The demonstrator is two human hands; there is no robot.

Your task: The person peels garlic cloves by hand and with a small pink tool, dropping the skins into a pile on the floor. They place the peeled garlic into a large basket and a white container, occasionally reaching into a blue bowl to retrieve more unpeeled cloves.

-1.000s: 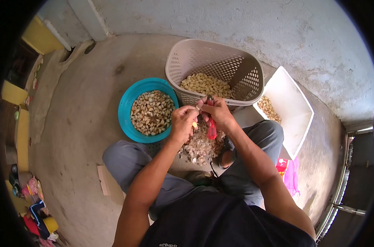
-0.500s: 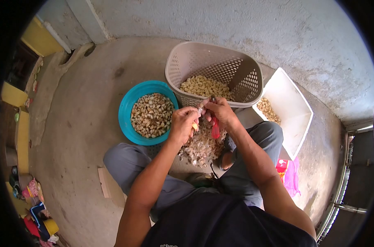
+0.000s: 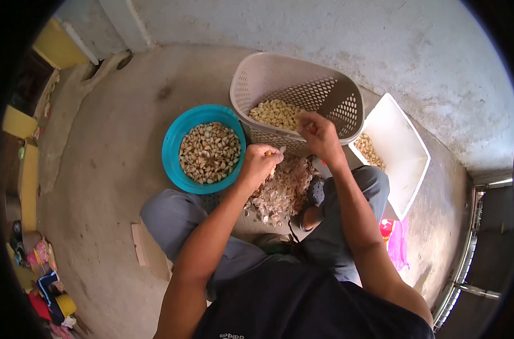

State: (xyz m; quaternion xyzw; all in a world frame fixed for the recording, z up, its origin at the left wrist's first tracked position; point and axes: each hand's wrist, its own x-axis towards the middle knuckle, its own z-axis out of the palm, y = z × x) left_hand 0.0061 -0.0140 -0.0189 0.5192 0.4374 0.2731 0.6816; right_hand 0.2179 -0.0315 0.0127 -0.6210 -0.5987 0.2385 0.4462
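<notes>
While your left hand (image 3: 261, 165) pinches a pale clove (image 3: 283, 149) between bowl (image 3: 169, 151) and basket (image 3: 271, 76), your right hand (image 3: 320, 137), curled around something red (image 3: 313, 129), reaches over the basket's near rim. The peeled cloves (image 3: 272, 114) lie inside, just left of those nearer fingertips.

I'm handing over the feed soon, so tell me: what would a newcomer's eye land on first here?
Probably the bright turquoise basin on the left, full of brownish cloves. Next comes the big beige basket just beyond the hands, with pale cloves inside and the right hand at its near rim. Then the heap of papery peelings on the floor between the knees.
</notes>
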